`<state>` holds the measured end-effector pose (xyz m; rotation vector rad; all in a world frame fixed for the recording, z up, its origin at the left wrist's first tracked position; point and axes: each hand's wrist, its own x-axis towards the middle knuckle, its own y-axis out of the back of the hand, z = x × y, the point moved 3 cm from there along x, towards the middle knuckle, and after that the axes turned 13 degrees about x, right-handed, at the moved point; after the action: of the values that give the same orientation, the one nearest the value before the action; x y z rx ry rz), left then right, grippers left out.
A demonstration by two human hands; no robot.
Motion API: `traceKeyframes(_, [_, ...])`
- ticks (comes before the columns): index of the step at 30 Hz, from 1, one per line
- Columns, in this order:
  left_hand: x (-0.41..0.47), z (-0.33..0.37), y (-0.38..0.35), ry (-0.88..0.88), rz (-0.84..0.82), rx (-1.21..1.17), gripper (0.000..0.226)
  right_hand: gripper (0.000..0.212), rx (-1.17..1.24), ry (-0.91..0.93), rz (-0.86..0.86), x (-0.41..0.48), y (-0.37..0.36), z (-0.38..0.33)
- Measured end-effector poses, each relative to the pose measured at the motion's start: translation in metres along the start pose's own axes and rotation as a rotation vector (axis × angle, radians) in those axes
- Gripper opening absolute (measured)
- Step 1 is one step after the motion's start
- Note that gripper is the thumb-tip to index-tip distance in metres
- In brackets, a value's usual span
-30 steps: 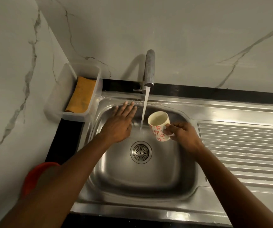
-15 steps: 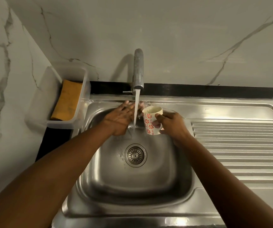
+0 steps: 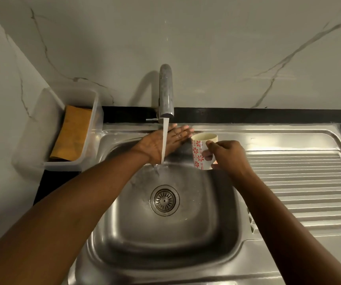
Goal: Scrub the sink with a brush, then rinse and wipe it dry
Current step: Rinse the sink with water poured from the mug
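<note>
Fingers (image 3: 181,132) straight on left hand (image 3: 157,145), laid flat along back edge of sink (image 3: 165,249) under tap stream (image 3: 165,140); right hand (image 3: 229,157) gripping flowered cup (image 3: 199,153) just beside them. Open basin around drain (image 3: 165,200) below both forearms. Drainboard (image 3: 301,182) off right rim, clear tub (image 3: 62,166) with orange cloth (image 3: 73,132) off left.

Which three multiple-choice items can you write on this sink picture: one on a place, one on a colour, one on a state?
1. Where does the orange cloth lie? A in the cup; B in the clear tray; C under the tap.
2. What colour are the cup's flowers? A blue; B green; C red.
3. The tap is: A running; B off; C dripping.
Key: B, the cloth lies in the tray; C, red flowers on white; A, a steady stream falls into the sink.
</note>
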<state>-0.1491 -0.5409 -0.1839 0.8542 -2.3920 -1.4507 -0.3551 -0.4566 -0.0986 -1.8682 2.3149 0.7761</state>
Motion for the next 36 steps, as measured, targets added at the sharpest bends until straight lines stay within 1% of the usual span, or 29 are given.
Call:
traceKeyframes(3, [-0.002,0.002,-0.001,-0.007,-0.006,0.042,0.103,0.023,-0.064,0.008,-0.022,0.004,-0.007,-0.003])
traceKeyframes(5, [-0.012,0.002,-0.003,-0.005,-0.005,0.056,0.104,0.025,-0.07,-0.005,-0.057,0.002,-0.009,0.001])
traceKeyframes(8, [-0.038,0.001,-0.007,0.024,-0.058,-0.029,0.101,0.027,-0.06,-0.012,-0.099,-0.008,-0.006,0.012])
traceKeyframes(11, [-0.066,0.004,-0.011,0.098,-0.145,-0.121,0.088,0.016,0.012,-0.039,-0.125,-0.017,0.003,0.017])
traceKeyframes(12, [-0.074,0.006,-0.012,0.107,-0.165,-0.124,0.087,0.017,0.025,-0.053,-0.12,-0.019,0.007,0.016])
traceKeyframes(16, [-0.083,0.008,-0.016,0.133,-0.145,-0.095,0.089,0.027,0.045,-0.089,-0.063,-0.018,0.02,0.006])
traceKeyframes(21, [-0.073,0.008,-0.013,0.179,-0.154,-0.096,0.093,0.026,0.017,-0.077,-0.037,-0.003,0.02,-0.01])
traceKeyframes(24, [-0.071,0.01,-0.009,0.192,-0.173,-0.146,0.091,0.028,-0.009,-0.048,-0.05,0.005,0.012,-0.014])
traceKeyframes(27, [-0.076,0.012,-0.007,0.226,-0.175,-0.184,0.092,0.026,-0.045,-0.066,-0.102,0.005,0.004,-0.009])
traceKeyframes(32, [-0.095,0.016,-0.007,0.352,-0.208,-0.258,0.104,0.014,-0.042,-0.053,-0.187,-0.007,0.007,0.007])
traceKeyframes(36, [-0.111,0.018,-0.013,0.542,-0.206,-0.342,0.109,0.018,-0.096,-0.044,-0.242,-0.006,0.012,0.006])
